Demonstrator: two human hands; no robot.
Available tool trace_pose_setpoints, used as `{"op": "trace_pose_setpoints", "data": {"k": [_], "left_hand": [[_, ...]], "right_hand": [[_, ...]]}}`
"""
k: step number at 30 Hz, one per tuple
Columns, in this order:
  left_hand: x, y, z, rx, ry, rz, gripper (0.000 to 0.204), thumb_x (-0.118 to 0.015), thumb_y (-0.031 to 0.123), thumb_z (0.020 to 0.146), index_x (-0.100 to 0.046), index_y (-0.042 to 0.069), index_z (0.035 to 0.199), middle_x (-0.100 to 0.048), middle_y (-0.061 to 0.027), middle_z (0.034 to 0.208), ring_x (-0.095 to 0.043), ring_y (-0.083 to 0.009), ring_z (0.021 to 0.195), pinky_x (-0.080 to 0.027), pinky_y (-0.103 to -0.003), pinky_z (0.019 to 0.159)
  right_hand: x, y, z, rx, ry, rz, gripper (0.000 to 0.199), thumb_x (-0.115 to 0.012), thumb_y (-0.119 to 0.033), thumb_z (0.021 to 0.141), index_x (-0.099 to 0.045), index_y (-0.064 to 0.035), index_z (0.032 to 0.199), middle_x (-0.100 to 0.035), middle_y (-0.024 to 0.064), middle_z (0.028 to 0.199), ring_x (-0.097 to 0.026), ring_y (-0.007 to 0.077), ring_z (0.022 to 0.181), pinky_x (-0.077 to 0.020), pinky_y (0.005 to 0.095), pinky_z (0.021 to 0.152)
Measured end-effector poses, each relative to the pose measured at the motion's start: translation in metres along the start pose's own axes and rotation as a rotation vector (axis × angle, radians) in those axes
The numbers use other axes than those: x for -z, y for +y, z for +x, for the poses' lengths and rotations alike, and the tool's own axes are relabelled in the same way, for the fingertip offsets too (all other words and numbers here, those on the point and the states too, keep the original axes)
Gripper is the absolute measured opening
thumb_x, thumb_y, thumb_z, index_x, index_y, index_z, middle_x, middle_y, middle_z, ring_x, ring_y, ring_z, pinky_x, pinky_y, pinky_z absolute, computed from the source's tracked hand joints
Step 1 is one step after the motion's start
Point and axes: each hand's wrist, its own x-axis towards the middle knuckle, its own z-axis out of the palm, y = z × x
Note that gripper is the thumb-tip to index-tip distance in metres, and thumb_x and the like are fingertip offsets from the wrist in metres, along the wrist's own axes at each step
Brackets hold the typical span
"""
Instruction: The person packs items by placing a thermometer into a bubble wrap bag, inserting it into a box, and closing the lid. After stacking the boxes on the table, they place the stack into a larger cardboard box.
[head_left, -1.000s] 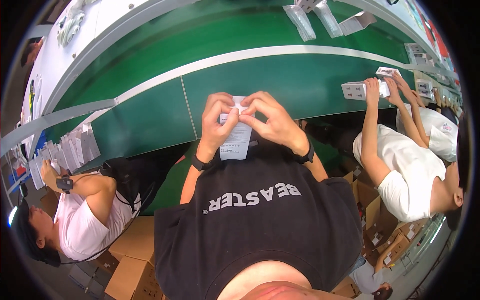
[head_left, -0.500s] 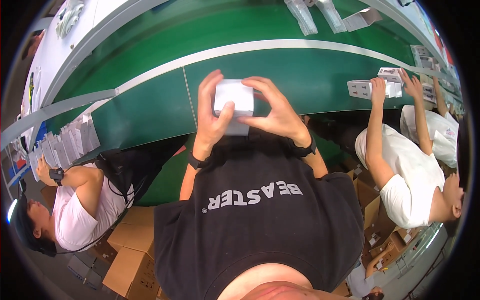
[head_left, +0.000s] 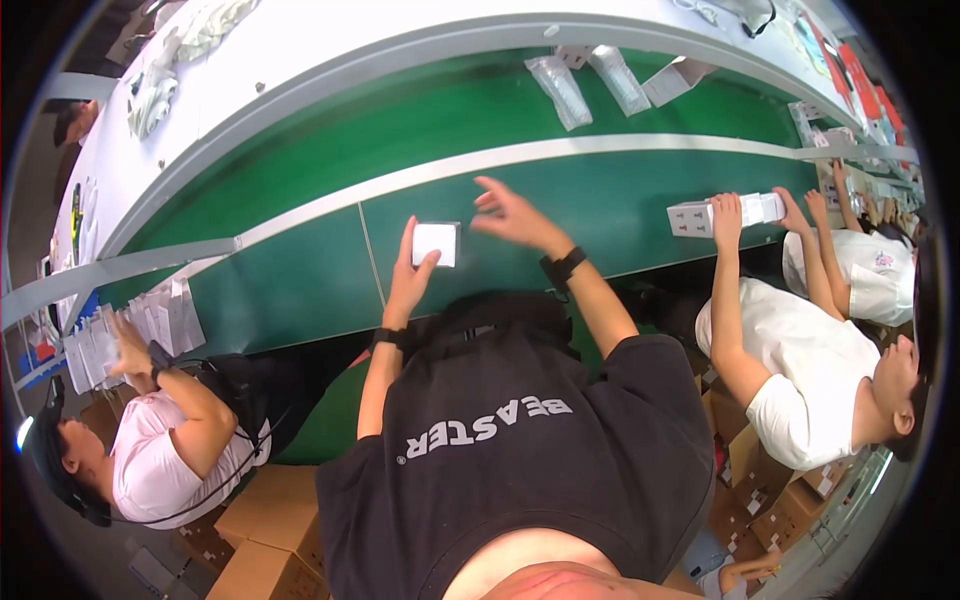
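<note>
A small white box (head_left: 433,246) is over the green work surface (head_left: 600,220) in front of me. My left hand (head_left: 408,278) grips it by its left side, with the thumb laid across its near edge. To the right of the box, my right hand (head_left: 517,217) is off it and holds nothing. Its fingers are stretched out and apart, slightly blurred. Whether the box rests on the surface or is held just above it, I cannot tell.
Bubble-wrapped items (head_left: 560,90) and an open carton (head_left: 677,80) lie on the far green strip. At left, a co-worker's hand touches a row of white boxes (head_left: 165,315); at right, another co-worker handles printed white boxes (head_left: 692,219). Cardboard cartons (head_left: 268,510) stand behind.
My right hand has let go of the white box and moved right and away from it. The left hand keeps hold of the box, now further from my body and lower in the picture.
</note>
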Motion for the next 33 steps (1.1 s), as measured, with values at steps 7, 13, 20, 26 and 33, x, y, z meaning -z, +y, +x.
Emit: {"op": "trace_pose_setpoints", "data": {"k": [7,13,20,26,33], "left_hand": [[-0.011,-0.011,0.006,-0.125,0.202,0.233,0.07,-0.063,0.019,0.093,-0.025,0.004,0.151,-0.04,-0.0215,0.147,-0.042,-0.026,0.133,-0.035,-0.034,0.108],[-0.025,0.01,0.003,-0.127,0.245,0.361,0.07,-0.064,0.021,0.093,-0.028,0.003,0.15,-0.042,-0.0241,0.145,-0.042,-0.0333,0.135,-0.034,-0.037,0.11],[0.019,0.042,-0.009,-0.157,0.373,0.444,0.065,-0.065,0.02,0.091,-0.035,0.002,0.146,-0.045,-0.0223,0.142,-0.044,-0.0344,0.133,-0.035,-0.038,0.109],[0.027,0.112,-0.025,-0.345,0.414,0.35,0.065,-0.071,0.02,0.085,-0.042,0.001,0.14,-0.047,-0.0196,0.14,-0.044,-0.035,0.132,-0.037,-0.039,0.108],[-0.035,0.167,-0.029,-0.387,-0.204,0.038,0.066,-0.08,0.024,0.077,-0.05,-0.002,0.13,-0.053,-0.0198,0.133,-0.054,-0.0314,0.121,-0.044,-0.039,0.101]], "right_hand": [[0.162,0.088,0.09,-0.31,0.682,0.598,0.052,-0.069,-0.042,0.088,-0.056,-0.0033,0.12,-0.068,0.0094,0.098,-0.065,0.0174,0.089,-0.0551,0.0312,0.073],[0.211,0.138,0.116,-0.342,0.924,0.804,0.031,-0.077,-0.033,0.083,-0.067,-0.0074,0.097,-0.064,0.0029,0.084,-0.058,0.0157,0.074,-0.0505,0.0273,0.069],[0.159,0.037,0.115,0.224,0.785,0.168,0.027,-0.061,-0.024,0.096,-0.067,-0.0005,0.108,-0.069,0.005,0.095,-0.061,0.0119,0.083,-0.0477,0.024,0.075],[0.121,-0.079,0.001,0.354,0.67,-0.228,0.019,-0.059,-0.019,0.097,-0.064,-0.0011,0.098,-0.062,0.0018,0.086,-0.056,0.0099,0.078,-0.0453,0.024,0.071],[0.011,-0.217,-0.109,0.578,0.393,-0.339,0.011,-0.069,-0.009,0.086,-0.06,-0.0031,0.081,-0.056,0.0068,0.073,-0.052,0.0201,0.065,-0.042,0.0329,0.063]]}}
